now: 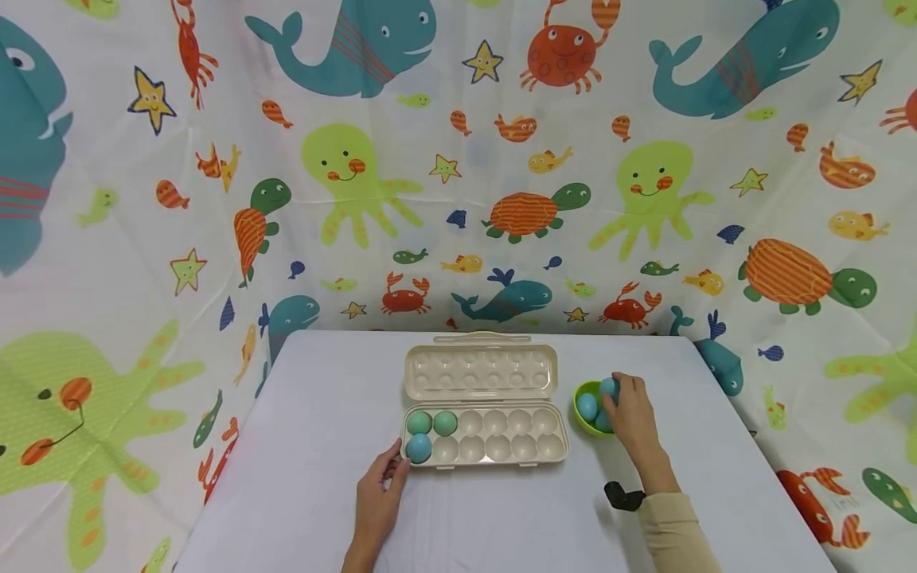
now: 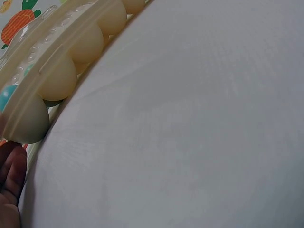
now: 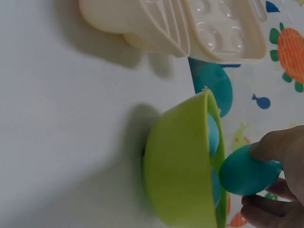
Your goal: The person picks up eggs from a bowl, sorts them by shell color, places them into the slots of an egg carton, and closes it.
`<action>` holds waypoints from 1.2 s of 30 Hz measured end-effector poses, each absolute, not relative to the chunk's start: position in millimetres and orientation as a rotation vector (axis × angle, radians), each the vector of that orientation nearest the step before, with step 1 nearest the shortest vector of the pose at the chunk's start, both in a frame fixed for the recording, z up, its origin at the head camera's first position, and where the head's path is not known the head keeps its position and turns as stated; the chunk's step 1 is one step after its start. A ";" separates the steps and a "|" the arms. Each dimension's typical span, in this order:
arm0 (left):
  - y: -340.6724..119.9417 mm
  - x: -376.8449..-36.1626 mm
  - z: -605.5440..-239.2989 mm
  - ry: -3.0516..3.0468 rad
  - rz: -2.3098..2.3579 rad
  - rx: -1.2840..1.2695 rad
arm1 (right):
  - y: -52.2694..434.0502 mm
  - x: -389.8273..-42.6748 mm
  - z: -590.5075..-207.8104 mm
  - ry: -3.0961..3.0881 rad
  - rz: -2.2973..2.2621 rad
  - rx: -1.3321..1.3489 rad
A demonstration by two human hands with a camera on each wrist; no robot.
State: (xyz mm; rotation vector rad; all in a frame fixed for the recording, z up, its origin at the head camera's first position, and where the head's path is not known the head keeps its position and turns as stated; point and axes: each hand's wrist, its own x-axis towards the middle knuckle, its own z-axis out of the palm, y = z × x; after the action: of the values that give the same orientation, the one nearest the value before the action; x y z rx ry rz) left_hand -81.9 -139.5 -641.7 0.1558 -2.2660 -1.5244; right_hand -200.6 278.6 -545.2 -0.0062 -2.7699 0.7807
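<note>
My right hand pinches a blue egg between thumb and fingers at the mouth of a lime-green bowl. More blue eggs lie inside that bowl. At the left end of a beige egg carton, my left hand touches the near corner with its fingertips. Two green eggs sit in the carton's back row at the left, and one blue egg is in the front row's leftmost cup. In the left wrist view, the fingers lie right under the carton's end cup.
The carton's lid lies opened back toward the far table edge. A white cloth covers the table. Behind and at both sides hangs a curtain printed with sea animals. A black device is strapped at the right wrist.
</note>
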 end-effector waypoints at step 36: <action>-139.3 -81.6 -638.7 -2.285 -1.541 0.183 | 117.8 -153.9 -539.5 -2.489 1.073 0.484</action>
State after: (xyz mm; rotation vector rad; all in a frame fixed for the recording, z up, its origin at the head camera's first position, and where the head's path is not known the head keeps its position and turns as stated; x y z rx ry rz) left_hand -81.6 -139.3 -638.7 0.1829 -2.2853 -1.5412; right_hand -153.9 117.8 -539.5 0.4838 -2.4890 1.0732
